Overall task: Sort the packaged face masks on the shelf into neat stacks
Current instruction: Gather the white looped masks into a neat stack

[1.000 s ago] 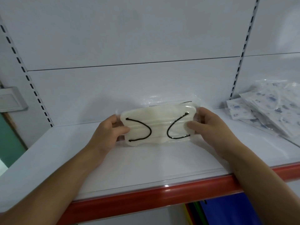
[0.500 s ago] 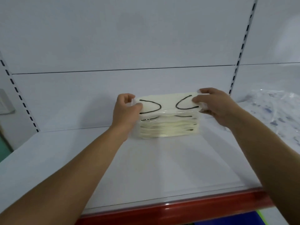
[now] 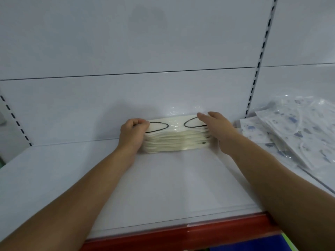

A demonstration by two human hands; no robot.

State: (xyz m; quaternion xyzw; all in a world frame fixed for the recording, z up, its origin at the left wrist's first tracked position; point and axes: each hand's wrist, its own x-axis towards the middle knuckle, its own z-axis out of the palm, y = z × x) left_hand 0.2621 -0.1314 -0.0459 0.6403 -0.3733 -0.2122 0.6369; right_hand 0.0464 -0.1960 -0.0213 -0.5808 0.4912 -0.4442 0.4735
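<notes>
White shelf (image 3: 163, 187), rear: stack (image 3: 174, 142), raised a moment ago, now sits by the back panel (image 3: 163, 96), my left fingers (image 3: 140, 124) gripping its end, right fingers (image 3: 204, 116) flat on top; patterned masks (image 3: 299, 134) remain unsorted.

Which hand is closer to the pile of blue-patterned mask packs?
Right. The right hand rests on the right end of the cream mask stack, beside the patterned pile; the left hand grips its left end.
</notes>
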